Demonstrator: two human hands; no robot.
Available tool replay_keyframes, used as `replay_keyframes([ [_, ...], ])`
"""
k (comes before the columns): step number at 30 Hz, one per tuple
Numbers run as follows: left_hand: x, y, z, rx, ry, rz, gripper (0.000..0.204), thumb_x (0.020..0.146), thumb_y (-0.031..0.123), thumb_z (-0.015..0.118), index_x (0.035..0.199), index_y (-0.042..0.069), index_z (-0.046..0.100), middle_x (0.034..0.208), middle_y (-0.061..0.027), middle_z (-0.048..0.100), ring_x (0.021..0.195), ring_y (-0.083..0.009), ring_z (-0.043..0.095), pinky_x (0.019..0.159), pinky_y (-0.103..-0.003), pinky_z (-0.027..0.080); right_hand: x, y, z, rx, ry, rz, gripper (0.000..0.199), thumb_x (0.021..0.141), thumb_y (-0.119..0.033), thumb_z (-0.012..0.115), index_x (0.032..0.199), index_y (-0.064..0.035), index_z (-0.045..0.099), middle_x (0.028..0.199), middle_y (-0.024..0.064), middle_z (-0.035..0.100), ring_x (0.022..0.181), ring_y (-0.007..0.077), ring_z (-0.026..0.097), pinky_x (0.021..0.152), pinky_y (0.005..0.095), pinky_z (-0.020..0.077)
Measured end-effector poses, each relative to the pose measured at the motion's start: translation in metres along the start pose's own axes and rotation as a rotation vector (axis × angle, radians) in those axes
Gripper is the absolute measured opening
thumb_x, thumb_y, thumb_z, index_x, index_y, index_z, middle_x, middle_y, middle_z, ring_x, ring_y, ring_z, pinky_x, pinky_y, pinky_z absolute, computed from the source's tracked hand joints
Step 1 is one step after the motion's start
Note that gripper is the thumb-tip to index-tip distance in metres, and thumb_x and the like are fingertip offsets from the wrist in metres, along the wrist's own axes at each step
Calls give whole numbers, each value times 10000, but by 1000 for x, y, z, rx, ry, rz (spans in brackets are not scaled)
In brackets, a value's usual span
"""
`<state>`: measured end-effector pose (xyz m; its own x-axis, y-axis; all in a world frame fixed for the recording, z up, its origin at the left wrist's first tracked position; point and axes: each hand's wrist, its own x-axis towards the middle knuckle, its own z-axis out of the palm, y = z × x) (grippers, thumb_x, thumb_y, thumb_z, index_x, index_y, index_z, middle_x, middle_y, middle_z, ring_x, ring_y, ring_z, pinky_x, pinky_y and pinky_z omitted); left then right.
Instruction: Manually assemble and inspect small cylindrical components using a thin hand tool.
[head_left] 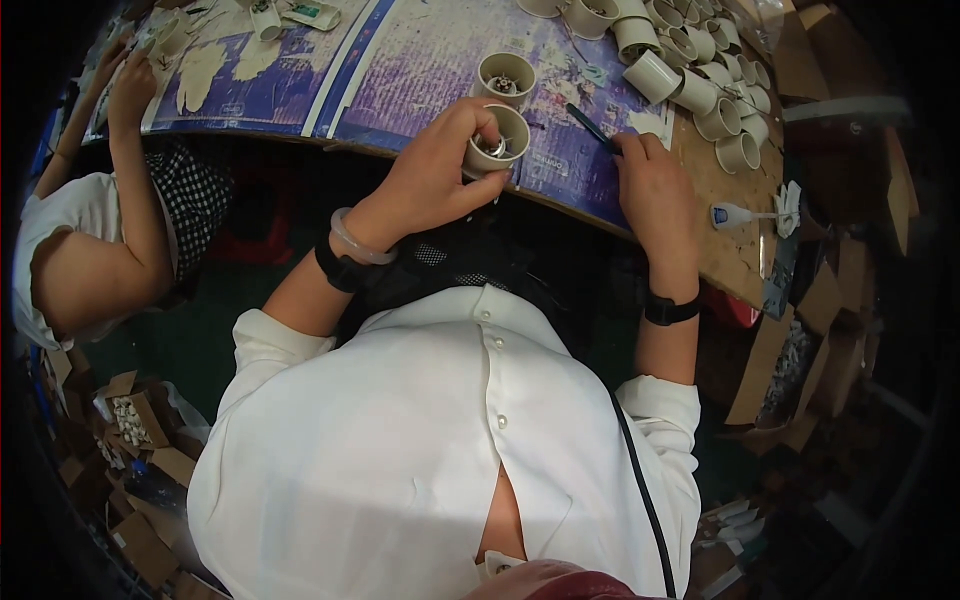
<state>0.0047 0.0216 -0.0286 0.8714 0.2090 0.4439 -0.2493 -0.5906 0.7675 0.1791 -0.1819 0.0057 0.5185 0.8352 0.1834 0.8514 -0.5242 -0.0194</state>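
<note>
Close to the table's front edge, my left hand (432, 172) grips a cream cylindrical cup (522, 138), with its thumb along the near side and its fingers reaching over the rim. Something shiny and metallic sits inside that cup; the fingers hide part of it. Just beyond stands a second cream cup (528, 84), upright, with metal parts and wires in it. My right hand (655, 190) is closed around a slim dark green tool (590, 127) to the right of both cups. The tool points away to the left; its exact kind cannot be made out.
Many similar cups (652, 77) are heaped at the far right. A small white squeeze bottle (732, 215) lies by the table's right edge. At left, another person's hand (132, 90) is over the same purple-covered table (410, 75). Open cardboard boxes (765, 375) stand on the floor.
</note>
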Motion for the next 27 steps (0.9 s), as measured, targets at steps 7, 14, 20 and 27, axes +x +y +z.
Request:
replay_keyframes([
  [7, 6, -13, 11, 57, 59, 13, 502, 778, 88, 735, 1188, 40, 449, 1196, -127, 564, 1070, -315, 587, 864, -380, 501, 2, 6, -4, -44, -19, -53, 218, 854, -34, 625, 1072, -45, 629, 928, 155, 622, 799, 332, 635, 695, 388, 518],
  [14, 5, -13, 12, 171, 77, 79, 630, 773, 78, 768, 1281, 21, 400, 1286, -131, 583, 1158, -291, 580, 976, -370, 459, -5, -14, -4, 639, 272, 3, 126, 869, 3, 655, 994, 5, 641, 938, 94, 663, 795, 183, 637, 726, 293, 513],
  [20, 5, -13, 10, 205, 84, 73, 638, 763, 73, 771, 1287, 30, 409, 1291, -126, 583, 1166, -300, 562, 991, -383, 437, -4, -33, 12, 798, 310, 52, 79, 912, -5, 631, 988, 12, 622, 977, 69, 670, 866, 134, 629, 753, 270, 504],
  [27, 4, -20, 13, 169, 140, 142, 681, 702, 97, 788, 1287, 66, 441, 1254, -109, 570, 1122, -339, 552, 942, -430, 436, 6, -57, 16, 1162, 347, -84, 139, 894, 29, 640, 1016, 4, 580, 983, 114, 668, 912, 155, 620, 755, 235, 488],
])
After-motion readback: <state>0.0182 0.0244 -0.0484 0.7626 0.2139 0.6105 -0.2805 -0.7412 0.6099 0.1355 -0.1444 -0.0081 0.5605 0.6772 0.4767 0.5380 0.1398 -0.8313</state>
